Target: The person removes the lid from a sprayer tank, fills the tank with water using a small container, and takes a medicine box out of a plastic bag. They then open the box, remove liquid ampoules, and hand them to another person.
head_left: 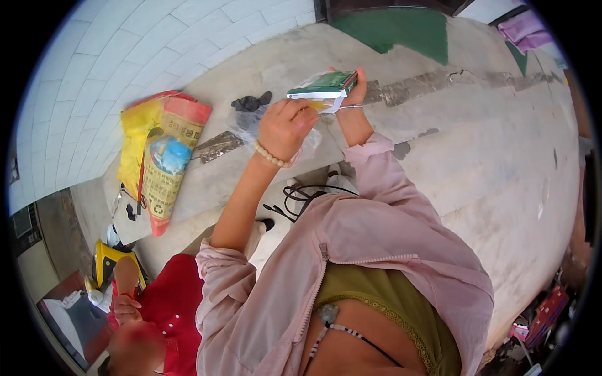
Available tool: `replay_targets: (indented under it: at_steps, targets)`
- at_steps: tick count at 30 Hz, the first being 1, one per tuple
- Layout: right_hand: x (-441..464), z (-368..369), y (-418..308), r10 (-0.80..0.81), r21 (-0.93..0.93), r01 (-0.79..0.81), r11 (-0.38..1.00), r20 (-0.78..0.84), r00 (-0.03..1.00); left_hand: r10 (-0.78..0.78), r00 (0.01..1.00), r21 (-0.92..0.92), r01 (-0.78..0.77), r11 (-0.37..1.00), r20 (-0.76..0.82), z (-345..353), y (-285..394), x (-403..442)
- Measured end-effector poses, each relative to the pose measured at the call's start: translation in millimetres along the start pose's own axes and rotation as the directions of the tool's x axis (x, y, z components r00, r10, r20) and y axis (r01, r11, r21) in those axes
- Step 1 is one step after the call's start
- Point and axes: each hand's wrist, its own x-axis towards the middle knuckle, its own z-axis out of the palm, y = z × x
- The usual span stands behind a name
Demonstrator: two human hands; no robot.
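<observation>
A small green and white box (329, 84) rests in my right hand (355, 93), whose fingers show at its far right edge; a silver bangle circles that wrist. My left hand (287, 128), wearing a beaded bracelet, is curled closed just below the box's left end. A yellow piece (321, 105) and a white flap show under the box, beside the left fingertips. What those fingertips pinch is hidden. Clear plastic wrap (251, 122) lies behind my left hand, with a dark crumpled cloth-like item (251, 101) beyond it.
On the pale stone floor (489, 163), a yellow and red printed sack (166, 160) lies to the left, with a blue-and-white round thing and a thin stick on it. Black cable (307, 197) hangs near my front. A person in red (179, 294) is close at lower left. Clutter (545, 316) fills the lower right.
</observation>
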Motion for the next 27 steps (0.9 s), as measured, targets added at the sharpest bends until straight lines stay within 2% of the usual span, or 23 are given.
replay_targets:
  at_steps: [3, 6, 8, 12, 14, 15, 17, 18, 20, 21, 23, 25, 27]
  targets:
    - [-1.3, 5.8, 2.4, 0.001, 0.036, 0.0, 0.999, -0.01, 1.0, -0.028, 1.0, -0.024, 0.028, 0.999, -0.001, -3.2, -1.8, -1.2]
    - [8.0, 2.4, 5.3, 0.001, 0.009, -0.001, 1.0, 0.042, 0.999, -0.119, 0.99, -0.014, 0.12, 0.993, 0.081, -7.9, -5.8, 2.9]
    - [8.4, 5.5, 8.2, -0.002, 0.005, 0.002, 1.0, 0.067, 0.998, -0.117, 0.965, -0.015, 0.124, 0.992, 0.235, -15.3, -6.8, 7.5]
    - [6.8, 6.7, 12.1, 0.013, -0.013, -0.012, 1.0, 0.095, 0.995, -0.221, 0.93, -0.089, 0.257, 0.962, 0.294, -24.9, -3.4, 14.8]
    - [0.6, 13.6, 13.2, 0.026, -0.054, -0.021, 0.998, 0.087, 0.996, -0.194, 0.886, -0.074, 0.246, 0.966, 0.422, -26.0, -4.5, 16.1]
    - [-2.9, 16.4, 15.5, 0.033, -0.091, -0.025, 0.996, 0.082, 0.996, -0.212, 0.881, -0.067, 0.264, 0.962, 0.422, -26.1, -4.4, 15.4]
    - [-8.9, 20.4, 19.7, 0.064, -0.098, -0.056, 0.994, 0.086, 0.994, -0.146, 0.875, -0.021, 0.175, 0.984, 0.461, -25.6, -6.2, 14.9]
    - [-10.7, 21.2, 20.6, 0.076, -0.098, -0.067, 0.993, 0.09, 0.993, -0.163, 0.873, -0.012, 0.189, 0.982, 0.46, -25.4, -4.9, 15.2]
    - [-3.6, 16.0, 22.5, 0.062, -0.105, -0.054, 0.993, 0.075, 0.995, -0.178, 0.843, 0.129, 0.129, 0.983, 0.507, -22.4, -1.2, 17.2]
    - [-0.5, 13.4, 23.4, 0.033, -0.107, -0.026, 0.994, 0.06, 0.998, -0.187, 0.842, 0.137, 0.136, 0.981, 0.505, -17.9, -1.0, 14.5]
    - [1.3, 10.2, 24.7, 0.057, -0.081, -0.052, 0.995, 0.069, 0.996, -0.079, 0.935, 0.247, -0.009, 0.969, 0.345, -9.8, -1.1, 8.8]
    - [5.7, 7.2, 24.1, 0.052, -0.078, -0.044, 0.996, 0.104, 0.993, -0.064, 0.942, 0.235, -0.016, 0.972, 0.329, -7.3, -5.6, 6.6]
    - [11.1, 2.8, 24.3, 0.064, -0.079, -0.054, 0.995, 0.125, 0.99, -0.051, 0.949, 0.148, 0.004, 0.989, 0.311, -5.8, -9.2, 4.9]
